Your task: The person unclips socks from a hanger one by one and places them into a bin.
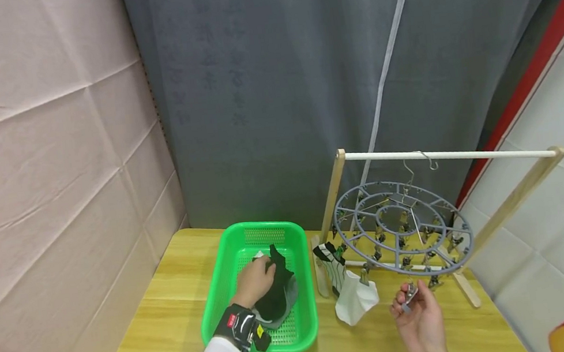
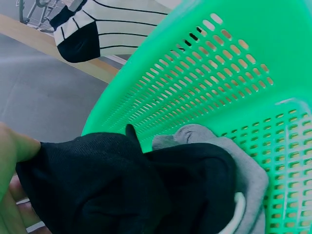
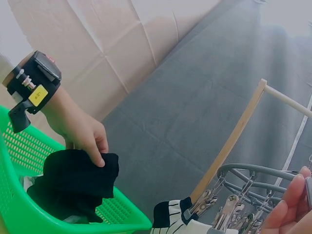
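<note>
My left hand [image 1: 254, 282] reaches over the green basket [image 1: 306, 289] and pinches a black sock [image 2: 97, 180] by its edge. In the right wrist view the sock's held end is raised, and its lower part hangs into the basket. A grey sock [image 2: 249, 170] lies beneath it. My right hand [image 1: 419, 317] holds a metal clip [image 1: 410, 295] at the near rim of the round grey drying rack [image 1: 402, 271]. On the rack's left side hang a striped sock [image 1: 336, 271] and a white sock [image 1: 356, 300], both by clips.
The rack's hook hangs from the white rod [image 1: 447, 154] of a wooden stand [image 1: 333, 193]. Several metal clips dangle under the rings. A grey curtain [image 1: 262, 97] stands behind the wooden table [image 1: 158, 329], with a pale wall covering [image 1: 36, 169] at the left.
</note>
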A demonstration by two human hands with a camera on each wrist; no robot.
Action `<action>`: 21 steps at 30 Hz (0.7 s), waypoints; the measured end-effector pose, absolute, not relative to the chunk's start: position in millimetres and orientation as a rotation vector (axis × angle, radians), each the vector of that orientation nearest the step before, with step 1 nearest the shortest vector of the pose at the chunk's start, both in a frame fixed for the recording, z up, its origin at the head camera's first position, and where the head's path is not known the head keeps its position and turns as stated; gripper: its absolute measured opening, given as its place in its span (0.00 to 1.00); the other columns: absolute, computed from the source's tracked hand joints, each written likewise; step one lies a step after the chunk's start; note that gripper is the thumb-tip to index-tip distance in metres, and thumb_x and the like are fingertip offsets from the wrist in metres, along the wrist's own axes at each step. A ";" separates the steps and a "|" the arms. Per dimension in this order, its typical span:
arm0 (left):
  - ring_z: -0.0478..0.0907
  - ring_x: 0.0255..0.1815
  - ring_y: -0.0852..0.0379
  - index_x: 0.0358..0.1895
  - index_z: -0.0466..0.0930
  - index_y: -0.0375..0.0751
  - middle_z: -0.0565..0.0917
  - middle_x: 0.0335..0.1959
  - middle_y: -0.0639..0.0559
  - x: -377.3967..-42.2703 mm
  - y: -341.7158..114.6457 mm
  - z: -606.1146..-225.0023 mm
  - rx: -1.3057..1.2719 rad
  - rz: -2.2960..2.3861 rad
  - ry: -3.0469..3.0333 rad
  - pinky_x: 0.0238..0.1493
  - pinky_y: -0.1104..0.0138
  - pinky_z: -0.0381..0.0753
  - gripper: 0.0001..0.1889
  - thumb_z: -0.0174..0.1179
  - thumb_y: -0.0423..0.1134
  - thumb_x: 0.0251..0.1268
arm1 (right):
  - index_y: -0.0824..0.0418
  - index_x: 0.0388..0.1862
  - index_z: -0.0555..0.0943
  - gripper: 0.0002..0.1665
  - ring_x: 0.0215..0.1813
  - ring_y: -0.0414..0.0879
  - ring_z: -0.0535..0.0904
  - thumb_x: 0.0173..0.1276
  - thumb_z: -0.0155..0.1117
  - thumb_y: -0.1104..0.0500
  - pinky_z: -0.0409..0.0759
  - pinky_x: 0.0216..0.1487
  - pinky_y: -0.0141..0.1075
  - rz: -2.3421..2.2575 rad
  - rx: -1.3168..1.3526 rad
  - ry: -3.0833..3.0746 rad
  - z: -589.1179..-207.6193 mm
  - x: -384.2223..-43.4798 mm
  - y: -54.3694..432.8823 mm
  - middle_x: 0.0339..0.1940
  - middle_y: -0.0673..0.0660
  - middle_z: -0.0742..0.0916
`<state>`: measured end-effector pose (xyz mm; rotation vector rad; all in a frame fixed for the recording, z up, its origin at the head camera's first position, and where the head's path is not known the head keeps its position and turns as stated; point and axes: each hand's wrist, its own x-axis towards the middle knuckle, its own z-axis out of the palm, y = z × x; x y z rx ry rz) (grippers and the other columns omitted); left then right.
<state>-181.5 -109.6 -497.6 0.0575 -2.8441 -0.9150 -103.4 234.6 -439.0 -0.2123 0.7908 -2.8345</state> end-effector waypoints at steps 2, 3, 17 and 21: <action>0.85 0.45 0.44 0.55 0.80 0.39 0.86 0.51 0.42 -179.7 -111.0 -498.9 0.067 -0.920 -2.859 0.39 0.51 0.81 0.18 0.55 0.45 0.69 | 0.61 0.36 0.79 0.29 0.30 0.42 0.80 0.82 0.31 0.50 0.78 0.37 0.31 -2.834 -0.216 0.773 -439.3 -102.9 234.7 0.29 0.52 0.85; 0.85 0.45 0.44 0.55 0.80 0.39 0.86 0.51 0.42 -178.7 -111.7 -498.8 0.078 -0.922 -2.866 0.39 0.51 0.81 0.18 0.55 0.45 0.69 | 0.61 0.36 0.79 0.29 0.30 0.42 0.80 0.82 0.31 0.50 0.78 0.37 0.31 -2.834 -0.218 0.767 -439.4 -102.6 234.8 0.29 0.52 0.85; 0.77 0.59 0.54 0.55 0.79 0.50 0.81 0.58 0.53 -159.0 -10.7 -445.5 -0.366 -0.451 -2.486 0.55 0.59 0.78 0.16 0.60 0.42 0.64 | 0.61 0.36 0.80 0.30 0.30 0.43 0.80 0.82 0.30 0.49 0.79 0.38 0.32 -2.799 -0.211 0.778 -438.0 -101.3 238.4 0.28 0.52 0.85; 0.75 0.64 0.58 0.57 0.77 0.59 0.79 0.61 0.57 -161.5 28.1 -436.5 -0.574 -0.218 -2.367 0.53 0.63 0.79 0.18 0.61 0.43 0.65 | 0.61 0.36 0.81 0.31 0.29 0.43 0.80 0.82 0.30 0.49 0.78 0.38 0.32 -2.792 -0.180 0.783 -438.9 -101.5 240.9 0.27 0.52 0.85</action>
